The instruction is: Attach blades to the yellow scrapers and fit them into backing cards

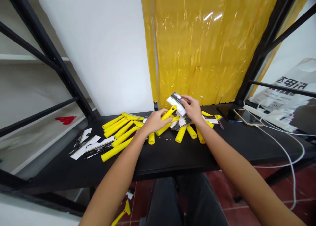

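My left hand [155, 121] is closed around a yellow scraper handle [170, 112], its end pointing up and to the right. Between the fingers of my right hand [192, 109] is a black-and-white printed card [176, 102], just above that handle. Whether card and handle touch, I cannot tell. Beneath my hands, more yellow handles [181, 134] and printed cards lie in a loose pile. To the left, several yellow scrapers [120, 137] lie side by side, partly behind my left forearm.
Loose cards [85, 145] lie at the left of the black table [168, 160]. Phones [247, 116] and white cables [292, 163] occupy the right side. Behind stand a white panel [103, 48] and yellow plastic sheeting [209, 48]. Another yellow scraper [123, 213] is on the floor.
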Demonstrator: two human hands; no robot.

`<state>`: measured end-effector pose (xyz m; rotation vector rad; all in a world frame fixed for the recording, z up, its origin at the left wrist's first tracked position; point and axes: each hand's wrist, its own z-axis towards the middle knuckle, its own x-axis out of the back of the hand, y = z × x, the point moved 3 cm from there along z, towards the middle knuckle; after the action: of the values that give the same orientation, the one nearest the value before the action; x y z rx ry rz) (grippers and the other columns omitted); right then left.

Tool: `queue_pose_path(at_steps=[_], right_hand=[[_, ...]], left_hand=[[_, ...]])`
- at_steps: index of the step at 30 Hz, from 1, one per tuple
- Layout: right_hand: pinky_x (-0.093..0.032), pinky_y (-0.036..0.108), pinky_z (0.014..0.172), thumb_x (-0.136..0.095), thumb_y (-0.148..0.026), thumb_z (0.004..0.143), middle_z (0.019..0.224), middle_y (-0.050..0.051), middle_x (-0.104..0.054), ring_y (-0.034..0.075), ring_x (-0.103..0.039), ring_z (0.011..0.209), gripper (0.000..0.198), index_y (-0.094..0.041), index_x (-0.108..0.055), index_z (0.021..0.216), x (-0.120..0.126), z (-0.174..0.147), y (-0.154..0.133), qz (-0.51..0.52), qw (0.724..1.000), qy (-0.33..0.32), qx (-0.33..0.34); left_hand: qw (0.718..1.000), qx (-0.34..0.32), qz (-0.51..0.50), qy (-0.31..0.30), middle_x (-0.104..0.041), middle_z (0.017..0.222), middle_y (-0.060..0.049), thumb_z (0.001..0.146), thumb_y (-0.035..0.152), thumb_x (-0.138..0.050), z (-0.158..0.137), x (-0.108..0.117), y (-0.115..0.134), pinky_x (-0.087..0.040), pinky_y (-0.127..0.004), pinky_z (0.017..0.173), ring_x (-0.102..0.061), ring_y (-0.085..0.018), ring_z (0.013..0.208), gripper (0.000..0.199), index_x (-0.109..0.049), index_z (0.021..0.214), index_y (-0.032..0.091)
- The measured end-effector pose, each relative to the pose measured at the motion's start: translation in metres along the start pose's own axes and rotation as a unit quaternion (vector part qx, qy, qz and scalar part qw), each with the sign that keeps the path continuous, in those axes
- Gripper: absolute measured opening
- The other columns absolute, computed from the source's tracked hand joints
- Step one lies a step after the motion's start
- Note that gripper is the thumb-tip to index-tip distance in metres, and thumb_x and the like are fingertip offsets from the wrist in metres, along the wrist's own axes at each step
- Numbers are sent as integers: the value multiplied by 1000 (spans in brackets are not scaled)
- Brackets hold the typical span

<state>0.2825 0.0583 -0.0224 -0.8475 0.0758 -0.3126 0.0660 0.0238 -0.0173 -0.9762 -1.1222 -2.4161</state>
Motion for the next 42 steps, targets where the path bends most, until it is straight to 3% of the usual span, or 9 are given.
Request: queue_pose_path(at_steps=[7, 11, 16, 21, 28, 32, 37, 42], right_hand=[[-53, 41, 95, -61, -31, 93, 110, 9, -79, 26, -73, 101, 31, -19, -77, 116, -13, -11, -10, -126, 989, -71, 22], [-53, 39, 92, -61, -30, 94, 106, 9, -80, 26, -73, 98, 29, -20, -78, 117, -16, -14, -6, -234, 966, -105, 7], [-52, 38, 90, -58, -32, 97, 115, 9, -78, 28, -72, 105, 32, -22, -75, 122, -21, -20, -2, -348, 926, -145, 2], [-50, 37, 85, -57, -32, 98, 117, 9, -77, 29, -71, 105, 34, -24, -69, 129, -24, -27, -6, -430, 887, -170, 5], [-47, 35, 84, -51, -32, 102, 109, 13, -74, 29, -63, 108, 28, -20, -75, 108, -30, -34, -8, -482, 852, -196, 64], [-45, 39, 92, -51, -34, 102, 107, 15, -70, 30, -59, 105, 30, -17, -76, 107, -31, -34, -8, -472, 858, -170, 113], [-45, 42, 94, -50, -35, 102, 104, 14, -69, 30, -58, 103, 31, -18, -75, 108, -30, -31, -14, -407, 892, -138, 144], [-45, 43, 94, -49, -36, 103, 104, 13, -69, 31, -58, 104, 32, -19, -75, 108, -27, -30, -23, -377, 904, -137, 149]], left_hand=[[997, 59, -48, 19, -67, 80, -1, 87, 49, -68, 3, -8, -8, -42, -28, 66, -57, -15, 67, 37, -70, 108, 19], [997, 70, 20, 19, -62, 69, 0, 89, 51, -64, 1, -6, -7, -36, -28, 61, -54, -15, 63, 34, -71, 93, 19], [988, 52, 144, 6, -67, 75, -2, 86, 50, -67, -2, -6, -5, -36, -29, 62, -60, -19, 70, 30, -72, 95, 21], [970, 68, 229, -52, -75, 97, -6, 85, 41, -68, -3, -8, -9, -44, -32, 71, -68, -27, 89, 36, -71, 116, 25], [954, 91, 272, -85, -76, 110, -9, 89, 40, -63, -5, -8, -12, -50, -35, 81, -70, -30, 103, 34, -70, 120, 27], [952, 84, 283, -82, -76, 111, -10, 90, 41, -60, -7, -8, -12, -50, -36, 83, -70, -31, 105, 36, -70, 121, 25], [952, 92, 282, -80, -76, 110, -11, 92, 42, -59, -6, -6, -9, -50, -36, 82, -70, -31, 104, 36, -71, 120, 23], [957, 91, 276, -14, -74, 116, -14, 96, 49, -54, -14, 17, 6, -50, -38, 88, -68, -31, 108, 40, -69, 118, 19]])
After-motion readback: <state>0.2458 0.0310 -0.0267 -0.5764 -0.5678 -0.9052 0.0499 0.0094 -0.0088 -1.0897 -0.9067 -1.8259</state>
